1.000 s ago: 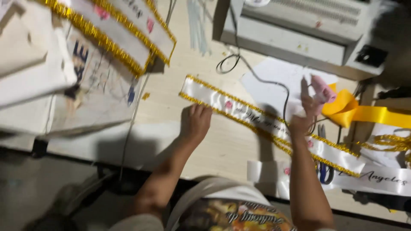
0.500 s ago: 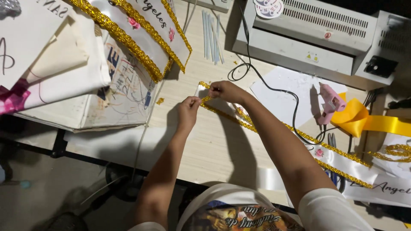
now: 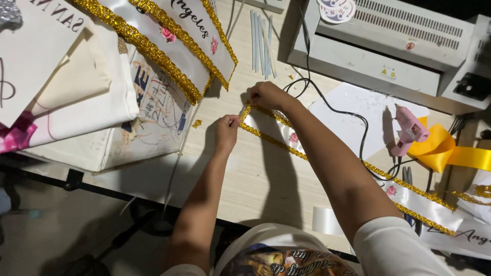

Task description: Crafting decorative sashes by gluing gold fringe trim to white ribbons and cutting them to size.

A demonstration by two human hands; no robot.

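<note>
A pale wooden worktable (image 3: 240, 179) carries a grey laminating machine (image 3: 388, 46) at its far edge, a pink glue gun (image 3: 409, 128) on white paper, a yellow ribbon (image 3: 450, 153) and stacked fabric and finished sashes at the left, with dark floor below the near edge. A white sash with gold trim (image 3: 286, 138) lies flat mid-table, its long axis running diagonally from its upper-left end down toward the right edge. The left hand (image 3: 226, 130) and right hand (image 3: 267, 94) both pinch that upper-left end, fingers closed on its gold edging.

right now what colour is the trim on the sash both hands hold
Glittery gold trim along both edges of the white sash, clearest in the head view.
</note>
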